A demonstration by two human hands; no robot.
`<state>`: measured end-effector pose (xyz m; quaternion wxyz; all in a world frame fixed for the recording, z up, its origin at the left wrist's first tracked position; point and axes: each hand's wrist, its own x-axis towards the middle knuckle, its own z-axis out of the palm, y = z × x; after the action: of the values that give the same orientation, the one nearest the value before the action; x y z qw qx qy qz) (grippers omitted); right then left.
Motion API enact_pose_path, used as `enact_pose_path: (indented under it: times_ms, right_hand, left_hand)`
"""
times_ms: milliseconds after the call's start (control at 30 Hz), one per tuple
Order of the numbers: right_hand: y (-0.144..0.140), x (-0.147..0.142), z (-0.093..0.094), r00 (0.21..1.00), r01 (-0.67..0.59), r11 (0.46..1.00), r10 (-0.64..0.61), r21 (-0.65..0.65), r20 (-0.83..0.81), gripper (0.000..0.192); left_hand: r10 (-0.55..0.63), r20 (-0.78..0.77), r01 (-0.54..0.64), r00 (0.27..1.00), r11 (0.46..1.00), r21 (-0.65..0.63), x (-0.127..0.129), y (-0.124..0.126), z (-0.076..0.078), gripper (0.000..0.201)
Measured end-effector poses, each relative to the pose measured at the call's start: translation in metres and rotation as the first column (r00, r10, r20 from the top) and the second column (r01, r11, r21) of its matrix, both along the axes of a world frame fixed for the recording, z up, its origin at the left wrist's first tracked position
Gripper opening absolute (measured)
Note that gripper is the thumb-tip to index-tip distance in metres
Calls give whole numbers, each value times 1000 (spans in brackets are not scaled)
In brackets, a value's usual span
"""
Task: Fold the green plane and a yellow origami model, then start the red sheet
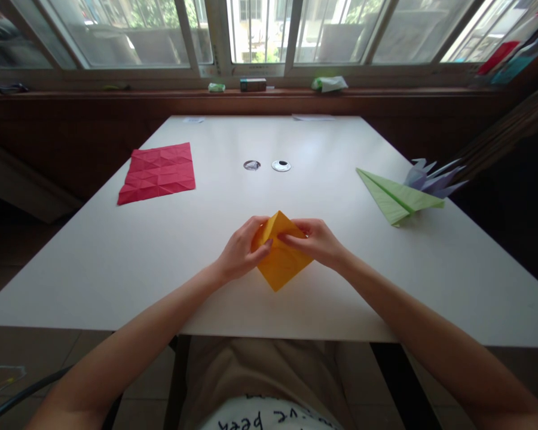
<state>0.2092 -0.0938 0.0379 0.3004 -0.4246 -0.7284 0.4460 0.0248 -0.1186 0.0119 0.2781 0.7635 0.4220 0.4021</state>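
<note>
Yellow paper (pixel 278 272) is at the near side of the desk (pixel 94 263); left hand (pixel 242 248) and right hand (pixel 320 242) pinch its two sides, thumbs (pixel 293 240) in front, while both forearms (pixel 174 310) slant inward.

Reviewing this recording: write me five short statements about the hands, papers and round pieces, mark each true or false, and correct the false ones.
1. The left hand and the right hand both hold the yellow paper. True.
2. The red sheet lies to the left of the yellow paper. True.
3. The red sheet has no creases. False: creases cross it.
4. The green folded paper lies on the person's right. True.
5. The round pieces overlap. False: white table shows between the left round piece and the right round piece.
</note>
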Motion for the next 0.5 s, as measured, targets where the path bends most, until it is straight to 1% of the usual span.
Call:
enact_pose_path:
  times_ms: [100,233,300,400,500]
  right_hand:
    - [1,1,1,1000,5,1000,-4,-24,18,30]
    - [2,1,3,997,41,999,-40,-14,72,35]
    - [1,1,2,994,59,998,-59,-3,88,32]
    - [0,0,2,995,53,998,-56,36,84,22]
    - [0,0,2,999,-2,992,-4,123,47,17]
  left_hand:
    - [-61,68,63,996,998,-23,-1,-1,2,28]
    - [-116,80,117,990,993,-13,-2,-2,3,29]
    - [-138,82,139,987,990,-10,-3,-3,3,32]
    - [-156,127,157,979,988,4,-3,-2,3,39]
    - [-100,178,104,979,995,-12,-2,1,3,31]
